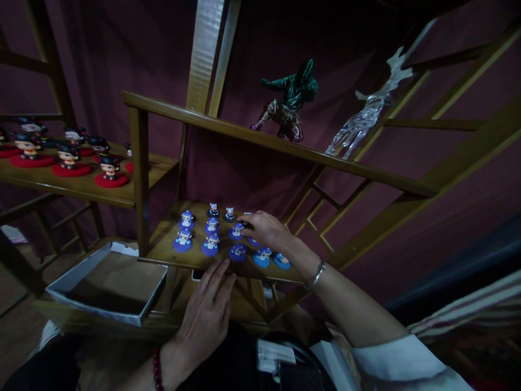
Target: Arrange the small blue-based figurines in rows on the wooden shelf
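Over the back right of the wooden shelf (163, 248), my right hand (266, 231) reaches in with bent fingertips closed at the head of a small purple-based figurine (236, 232). The hand partly covers another purple figurine behind it. My left hand (209, 304) lies with fingers stretched out at the shelf's front edge, holding nothing. Several similar figurines stand in rows, among them a purple one (210, 245) and a blue-based one (262, 257). Behind them are smaller dark-based figurines (229, 214).
A shallow open box (140, 320) stands lower left. Red-based figurines (109, 172) fill the upper left shelf (81, 190). Above the wooden rail (228, 127) are a green hooded statue (295, 95) and a clear figure (360, 122). Lattice bars (325, 217) border the right.
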Tool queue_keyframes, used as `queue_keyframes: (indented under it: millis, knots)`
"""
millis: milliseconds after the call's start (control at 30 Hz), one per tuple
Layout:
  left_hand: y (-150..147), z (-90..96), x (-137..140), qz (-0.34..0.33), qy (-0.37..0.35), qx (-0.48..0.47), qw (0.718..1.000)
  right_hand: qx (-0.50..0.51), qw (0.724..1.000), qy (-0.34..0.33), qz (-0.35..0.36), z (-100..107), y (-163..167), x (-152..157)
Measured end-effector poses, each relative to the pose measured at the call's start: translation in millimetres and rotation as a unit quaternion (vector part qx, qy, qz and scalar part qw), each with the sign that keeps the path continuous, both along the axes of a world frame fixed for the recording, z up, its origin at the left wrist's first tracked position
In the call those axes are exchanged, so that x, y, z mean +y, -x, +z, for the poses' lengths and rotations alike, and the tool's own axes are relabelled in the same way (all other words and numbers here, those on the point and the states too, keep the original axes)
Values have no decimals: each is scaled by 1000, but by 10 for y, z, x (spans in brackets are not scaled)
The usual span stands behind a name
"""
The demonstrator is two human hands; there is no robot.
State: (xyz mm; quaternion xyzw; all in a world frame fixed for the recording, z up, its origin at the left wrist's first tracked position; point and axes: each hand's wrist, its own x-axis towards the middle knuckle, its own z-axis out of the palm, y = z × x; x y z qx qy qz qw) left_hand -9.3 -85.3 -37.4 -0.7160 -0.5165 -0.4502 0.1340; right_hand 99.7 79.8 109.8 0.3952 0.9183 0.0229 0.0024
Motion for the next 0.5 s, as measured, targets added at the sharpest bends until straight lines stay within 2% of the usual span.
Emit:
queue_keyframes:
  millis: [300, 500]
  knots:
    - [-54, 8, 142, 18, 12, 9, 1000, -51, 999, 13, 12, -125, 163, 201]
    - [-21, -2, 201, 11, 22, 32, 999, -53, 998, 3, 22, -175, 223, 211]
